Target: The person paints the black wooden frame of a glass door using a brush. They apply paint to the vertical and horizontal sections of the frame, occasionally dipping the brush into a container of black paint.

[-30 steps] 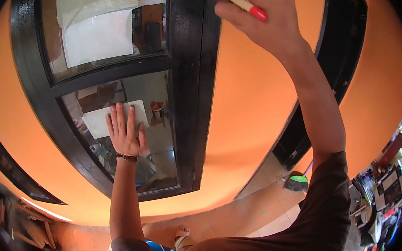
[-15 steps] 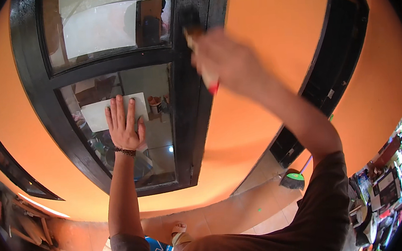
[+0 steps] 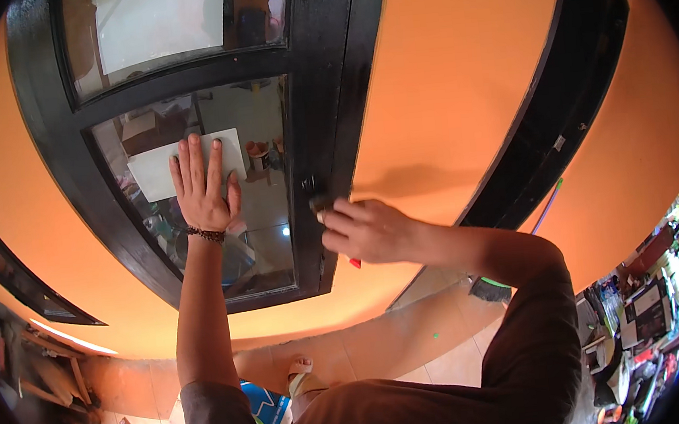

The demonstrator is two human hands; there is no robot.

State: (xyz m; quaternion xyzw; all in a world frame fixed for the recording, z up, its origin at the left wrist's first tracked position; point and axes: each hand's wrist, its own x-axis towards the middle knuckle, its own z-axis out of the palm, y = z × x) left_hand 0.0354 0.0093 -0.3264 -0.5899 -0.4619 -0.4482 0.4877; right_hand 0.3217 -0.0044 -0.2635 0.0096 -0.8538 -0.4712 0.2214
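My left hand (image 3: 203, 193) lies flat with its fingers stretched over a white sheet (image 3: 152, 176), pressing it against the lower glass pane (image 3: 269, 254). Around the glass runs a black-painted wooden frame (image 3: 322, 125). My right hand (image 3: 373, 232) is closed round a paintbrush (image 3: 321, 205). The dark bristles meet the frame's right upright, low down beside the pane, and wet-looking marks show just above them. From under my fingers pokes the red handle end; most of the handle is hidden.
The wall (image 3: 455, 56) around the frame is orange. Another black frame (image 3: 541, 113) stands to the right, near a broom (image 3: 491, 287). Assorted clutter (image 3: 648, 322) lies at the right edge, wood pieces (image 3: 55, 378) at the left. A blue box (image 3: 264, 404) sits by my foot.
My right hand has brought the paintbrush down along the frame's right upright, from beside the upper pane to low beside the lower one. My left hand stays on the sheet.
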